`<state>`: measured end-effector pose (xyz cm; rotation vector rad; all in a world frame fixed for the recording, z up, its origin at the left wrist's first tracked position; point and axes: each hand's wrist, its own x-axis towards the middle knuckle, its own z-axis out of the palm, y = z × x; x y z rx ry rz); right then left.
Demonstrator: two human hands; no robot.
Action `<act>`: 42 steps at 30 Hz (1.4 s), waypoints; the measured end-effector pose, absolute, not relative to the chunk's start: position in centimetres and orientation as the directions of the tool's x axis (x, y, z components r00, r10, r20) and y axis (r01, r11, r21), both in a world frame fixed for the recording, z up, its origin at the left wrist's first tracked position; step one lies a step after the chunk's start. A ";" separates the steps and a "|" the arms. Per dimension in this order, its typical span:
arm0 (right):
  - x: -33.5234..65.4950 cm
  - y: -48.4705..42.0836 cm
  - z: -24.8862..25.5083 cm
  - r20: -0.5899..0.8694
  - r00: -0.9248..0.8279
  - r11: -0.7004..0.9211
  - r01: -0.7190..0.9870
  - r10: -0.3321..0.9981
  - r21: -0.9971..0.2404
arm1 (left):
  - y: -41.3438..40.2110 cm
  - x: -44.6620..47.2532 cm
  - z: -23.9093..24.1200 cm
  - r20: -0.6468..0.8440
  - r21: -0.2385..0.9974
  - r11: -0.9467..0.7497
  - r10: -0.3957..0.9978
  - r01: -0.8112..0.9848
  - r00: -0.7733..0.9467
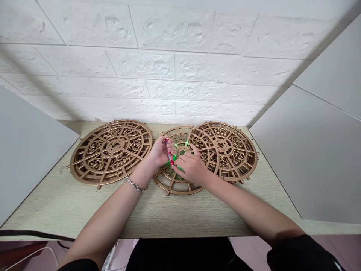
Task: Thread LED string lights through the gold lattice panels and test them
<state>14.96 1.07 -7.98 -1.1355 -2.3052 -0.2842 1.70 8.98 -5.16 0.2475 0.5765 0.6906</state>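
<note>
My left hand (161,151) is closed around red batteries (170,153), which appear to stand end to end, tilted slightly. At their lower end are the fingers of my right hand (191,165), curled close together, with the index finger stretched forward. What they pinch, if anything, is too small to make out. Several small green lights (186,143) glow between and beside my hands. Below lies a round gold openwork clock frame (180,190) with scrollwork and spokes, partly hidden by my hands. Its right side overlaps another stack.
A stack of similar gold frames (111,150) lies on the left and another stack (239,154) on the right. The pale wooden tabletop (158,220) meets a white brick-patterned wall (175,67). Grey panels (316,158) close in both sides. A black cable (34,234) runs along the front left edge.
</note>
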 end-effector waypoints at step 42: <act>14.7 0.7 -8.8 0.716 -0.500 0.499 0.832 0.488 0.241 | 10.0 -0.5 -3.3 -0.575 0.755 0.652 0.613 0.065 0.542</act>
